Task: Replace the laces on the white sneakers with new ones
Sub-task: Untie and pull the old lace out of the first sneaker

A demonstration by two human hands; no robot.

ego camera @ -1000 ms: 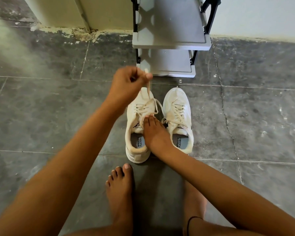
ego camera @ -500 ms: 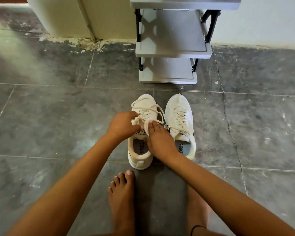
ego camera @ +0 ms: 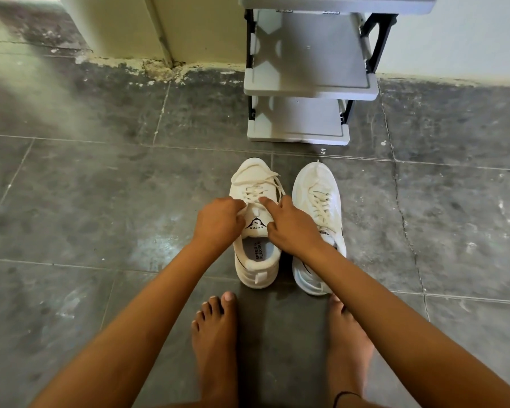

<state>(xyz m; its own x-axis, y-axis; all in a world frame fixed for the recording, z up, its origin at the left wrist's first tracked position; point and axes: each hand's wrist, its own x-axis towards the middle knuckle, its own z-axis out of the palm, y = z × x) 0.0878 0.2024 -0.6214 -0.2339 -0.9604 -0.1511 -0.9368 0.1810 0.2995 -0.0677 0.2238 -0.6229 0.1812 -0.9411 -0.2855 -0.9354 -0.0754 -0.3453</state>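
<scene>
Recorded, against half a second earlier, both hands parted to bare the tongue (ego camera: 255, 219) of the white sneaker (ego camera: 258, 262) standing on the floor (ego camera: 100, 201), left hand (ego camera: 218, 223) grip pinching its old lace (ego camera: 255, 178), presumably to slacken it, right hand (ego camera: 292, 226) forefinger on a crossing, grip there indeterminate.

A floor (ego camera: 86, 201) of large dark-grey tiles, scuffed and flecked with pale marks, runs to the foot of a cream wall (ego camera: 124, 22), where crumbling plaster (ego camera: 156, 69) lines the joint. A grey plastic shelf rack (ego camera: 309, 86) with black uprights (ego camera: 377, 28) stands on the tiles against the wall. To its right, the white wall (ego camera: 454, 33) begins. A hazy band of light (ego camera: 18, 92) falls across the tiles at left; a crack (ego camera: 402, 219) wanders down the floor at right.
</scene>
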